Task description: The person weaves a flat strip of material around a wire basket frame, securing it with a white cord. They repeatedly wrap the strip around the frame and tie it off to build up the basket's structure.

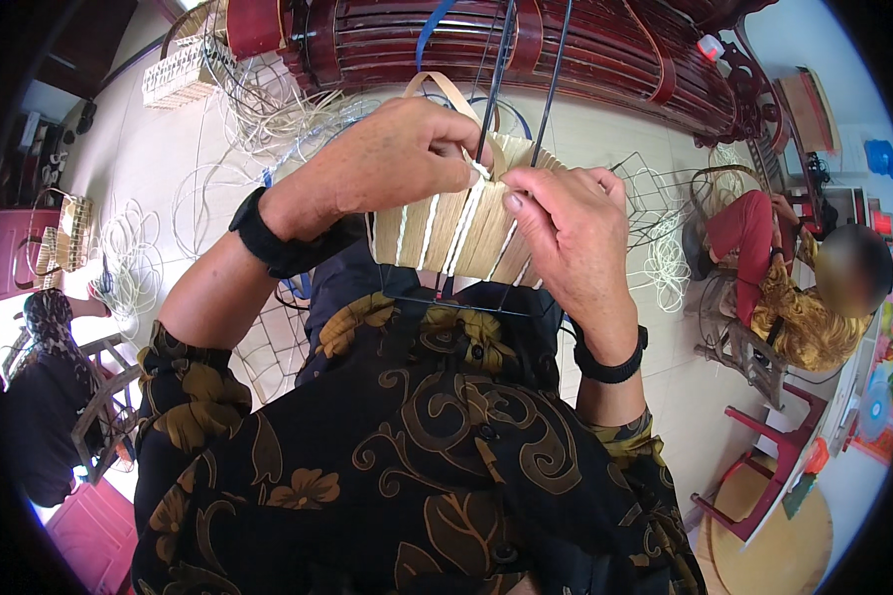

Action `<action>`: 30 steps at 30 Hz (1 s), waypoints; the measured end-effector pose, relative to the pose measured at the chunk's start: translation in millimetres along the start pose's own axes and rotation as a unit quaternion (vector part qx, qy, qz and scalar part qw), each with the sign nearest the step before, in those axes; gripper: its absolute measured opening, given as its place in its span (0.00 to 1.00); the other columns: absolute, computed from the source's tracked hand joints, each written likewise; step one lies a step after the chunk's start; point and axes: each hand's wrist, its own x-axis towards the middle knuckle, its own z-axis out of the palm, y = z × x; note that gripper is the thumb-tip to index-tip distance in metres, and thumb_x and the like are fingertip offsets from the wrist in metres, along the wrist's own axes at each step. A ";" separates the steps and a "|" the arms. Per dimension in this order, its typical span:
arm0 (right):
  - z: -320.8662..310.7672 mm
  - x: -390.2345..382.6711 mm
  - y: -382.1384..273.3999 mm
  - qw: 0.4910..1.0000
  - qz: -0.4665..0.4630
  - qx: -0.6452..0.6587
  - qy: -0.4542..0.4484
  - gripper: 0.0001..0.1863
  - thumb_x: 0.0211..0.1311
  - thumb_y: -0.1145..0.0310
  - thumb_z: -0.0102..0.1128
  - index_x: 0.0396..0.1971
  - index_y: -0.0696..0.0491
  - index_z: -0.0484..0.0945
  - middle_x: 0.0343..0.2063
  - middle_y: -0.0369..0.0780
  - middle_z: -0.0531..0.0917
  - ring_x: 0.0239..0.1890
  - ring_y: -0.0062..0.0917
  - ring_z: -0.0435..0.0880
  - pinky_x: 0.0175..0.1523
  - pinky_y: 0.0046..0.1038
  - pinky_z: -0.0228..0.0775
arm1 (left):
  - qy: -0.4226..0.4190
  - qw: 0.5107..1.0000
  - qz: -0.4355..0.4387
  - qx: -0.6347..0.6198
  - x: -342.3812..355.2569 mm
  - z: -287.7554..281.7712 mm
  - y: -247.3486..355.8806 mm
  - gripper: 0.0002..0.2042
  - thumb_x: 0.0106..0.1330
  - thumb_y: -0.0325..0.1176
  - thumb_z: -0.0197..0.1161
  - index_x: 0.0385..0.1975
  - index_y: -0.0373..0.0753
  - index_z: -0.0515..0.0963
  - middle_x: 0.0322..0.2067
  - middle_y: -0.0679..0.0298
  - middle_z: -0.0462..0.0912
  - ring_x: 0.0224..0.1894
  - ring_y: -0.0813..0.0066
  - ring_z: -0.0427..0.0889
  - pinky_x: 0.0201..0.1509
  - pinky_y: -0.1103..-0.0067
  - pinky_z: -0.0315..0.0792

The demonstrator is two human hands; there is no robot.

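A tan woven basket point(397, 238) with white twisted cords running down its side rests at my lap. Dark metal rods point(552, 84) rise from it, and a flat tan strap point(445, 91) loops above its rim. My left hand point(392, 154) is closed at the rim, its fingertips pinching a white cord point(479, 173) beside a rod. Just to the right, my right hand point(577, 223) is closed, with thumb and forefinger pressed together at the same rim. What lies between those right fingertips is too small to make out.
A dark red wooden bench point(397, 45) stands ahead. Loose pale cord point(258, 109) lies heaped on the floor at the far left, near another basket point(184, 74). One person point(749, 233) sits at the right, another point(50, 397) at the left. A red stool point(764, 436) stands at lower right.
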 end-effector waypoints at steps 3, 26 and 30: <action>-1.2 0.7 -1.9 1.000 -0.001 -0.003 -0.002 0.05 0.64 0.66 0.66 0.39 0.47 0.85 0.30 0.34 0.87 0.36 0.28 0.82 0.55 0.36 0.62 | -0.008 1.000 -0.003 -0.024 -1.3 2.8 -1.7 0.10 0.65 0.30 0.65 0.41 0.30 0.82 0.24 0.71 0.77 0.30 0.87 0.72 0.36 0.83 0.69; -13.0 -2.2 9.7 0.998 -0.038 0.025 -0.035 0.16 0.61 0.74 0.58 0.49 0.49 0.83 0.35 0.37 0.86 0.39 0.34 0.83 0.51 0.35 0.68 | 0.270 0.930 0.139 0.208 -19.1 61.7 14.4 0.18 0.49 0.24 0.75 0.42 0.41 0.84 0.51 0.53 0.81 0.53 0.51 0.78 0.57 0.64 0.68; -9.7 -1.4 15.6 0.998 -0.043 0.006 -0.034 0.13 0.61 0.73 0.59 0.46 0.48 0.83 0.34 0.37 0.86 0.39 0.34 0.83 0.48 0.35 0.70 | 0.267 0.942 0.095 0.181 -12.8 66.7 15.7 0.12 0.53 0.26 0.74 0.38 0.41 0.85 0.34 0.61 0.84 0.41 0.60 0.80 0.48 0.69 0.69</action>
